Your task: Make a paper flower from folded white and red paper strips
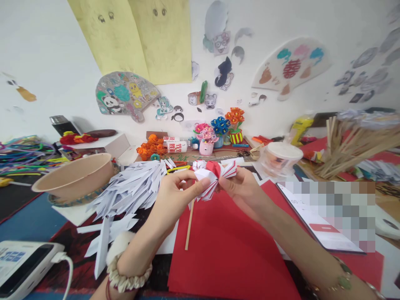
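Between my two hands is a folded paper flower [208, 177], white with red edges and a red piece at its middle. A thin wooden stick [189, 227] hangs down below it, its lower end over the red paper. My left hand [179, 191] pinches the flower's left side between thumb and fingers. On the other side, my right hand [243, 189] is closed on the pleated right edge, thumb in front. Red paper sheets [228, 254] lie beneath both hands. A pile of folded white paper strips [131, 187] is left of my left hand.
A beige bowl [75, 175] stands at the left, near a white power bank [28, 266] with a cable. At the right are a tablet [312, 216], a lidded white tub [281, 156] and a bundle of wooden sticks [343, 146]. Small flower pots [208, 146] line the wall.
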Demonstrator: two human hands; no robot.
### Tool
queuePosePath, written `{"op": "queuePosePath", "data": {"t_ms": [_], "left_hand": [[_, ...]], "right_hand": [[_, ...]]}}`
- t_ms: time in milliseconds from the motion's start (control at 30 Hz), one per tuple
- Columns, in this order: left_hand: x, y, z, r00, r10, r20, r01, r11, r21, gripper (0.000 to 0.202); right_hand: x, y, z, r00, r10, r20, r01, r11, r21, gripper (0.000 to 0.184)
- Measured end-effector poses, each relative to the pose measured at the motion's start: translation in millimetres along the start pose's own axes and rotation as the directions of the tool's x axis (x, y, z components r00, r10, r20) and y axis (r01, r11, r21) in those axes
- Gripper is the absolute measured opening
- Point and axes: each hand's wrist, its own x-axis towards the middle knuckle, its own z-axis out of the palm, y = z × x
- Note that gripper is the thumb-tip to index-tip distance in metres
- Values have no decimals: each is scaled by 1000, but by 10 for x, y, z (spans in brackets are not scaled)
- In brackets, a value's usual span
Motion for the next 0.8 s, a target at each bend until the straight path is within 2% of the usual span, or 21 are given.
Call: {"op": "queuePosePath", "data": {"t_ms": [133,300,500,633,800], "left_hand": [[-2,-12,-23,1000,25,-5,-25,996,88,27],[-15,-18,-16,981,164,-103,-139,966,218,21],[-12,27,-36,939,338,-59,-308,906,292,13],[10,53,-74,947,322,5,-313,915,256,17],[12,53,-78,970,242,-25,-225,930,291,18]], "right_hand": [[2,16,6,999,-8,-44,7,1000,-20,27],[-1,19,-14,999,-18,-47,13,995,-102,30],[1,18,-35,998,1,-60,-7,996,-94,31],[-5,21,-40,1000,26,-17,-27,997,-73,32],[-9,5,-23,1000,19,-7,-20,995,-101,31]]}}
